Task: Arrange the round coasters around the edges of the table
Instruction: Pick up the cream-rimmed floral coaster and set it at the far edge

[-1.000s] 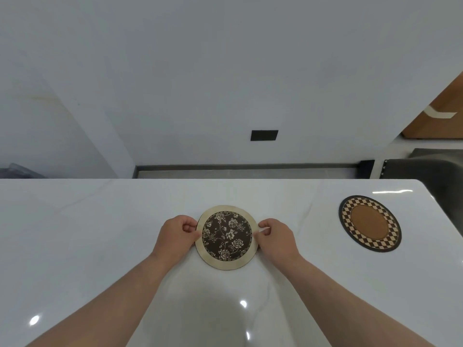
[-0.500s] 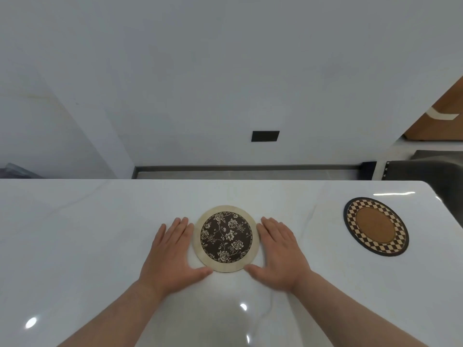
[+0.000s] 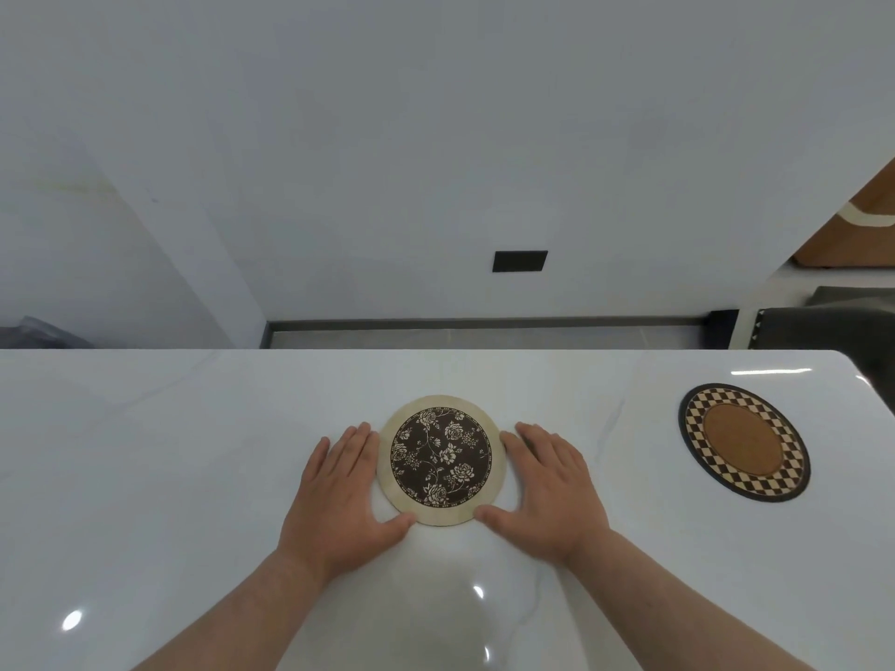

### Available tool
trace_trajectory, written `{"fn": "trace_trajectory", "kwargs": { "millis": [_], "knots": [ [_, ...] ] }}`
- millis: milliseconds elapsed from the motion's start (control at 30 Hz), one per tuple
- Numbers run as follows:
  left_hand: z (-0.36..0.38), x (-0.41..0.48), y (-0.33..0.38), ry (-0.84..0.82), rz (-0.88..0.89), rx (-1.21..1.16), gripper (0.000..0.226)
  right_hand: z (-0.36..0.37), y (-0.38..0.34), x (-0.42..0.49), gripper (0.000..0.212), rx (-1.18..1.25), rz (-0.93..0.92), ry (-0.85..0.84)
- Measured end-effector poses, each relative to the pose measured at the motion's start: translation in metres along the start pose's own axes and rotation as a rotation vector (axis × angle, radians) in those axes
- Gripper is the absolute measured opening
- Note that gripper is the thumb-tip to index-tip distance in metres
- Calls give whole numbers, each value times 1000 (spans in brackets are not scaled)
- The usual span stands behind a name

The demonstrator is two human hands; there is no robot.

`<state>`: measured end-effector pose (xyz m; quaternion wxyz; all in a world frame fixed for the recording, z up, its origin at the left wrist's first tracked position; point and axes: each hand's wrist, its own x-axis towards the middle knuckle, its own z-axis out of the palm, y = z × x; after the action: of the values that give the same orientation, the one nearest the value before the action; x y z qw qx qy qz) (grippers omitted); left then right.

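White marble desk (image 3: 169, 477) carries the floral coaster (image 3: 441, 460) near its far edge, left hand (image 3: 339, 496) and right hand (image 3: 552, 491) flat, spread, bracketing its rim. Nudge evenly from both sides, matching the checkered coaster (image 3: 744, 443).

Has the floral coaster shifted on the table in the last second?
No. The floral coaster sits at the same distance from the table's far edge and under the black wall plate. Only the hands changed, from pinching it to lying flat beside it.
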<state>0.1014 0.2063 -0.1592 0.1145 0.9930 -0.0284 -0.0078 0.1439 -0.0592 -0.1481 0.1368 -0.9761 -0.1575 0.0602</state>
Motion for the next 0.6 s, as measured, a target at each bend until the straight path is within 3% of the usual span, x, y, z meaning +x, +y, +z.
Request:
{"fn": "trace_trajectory", "kwargs": {
  "millis": [600],
  "knots": [
    [4,-2,-2,4,12,66,91,4,-1,4,100,-31,30,-21]
  ]
}}
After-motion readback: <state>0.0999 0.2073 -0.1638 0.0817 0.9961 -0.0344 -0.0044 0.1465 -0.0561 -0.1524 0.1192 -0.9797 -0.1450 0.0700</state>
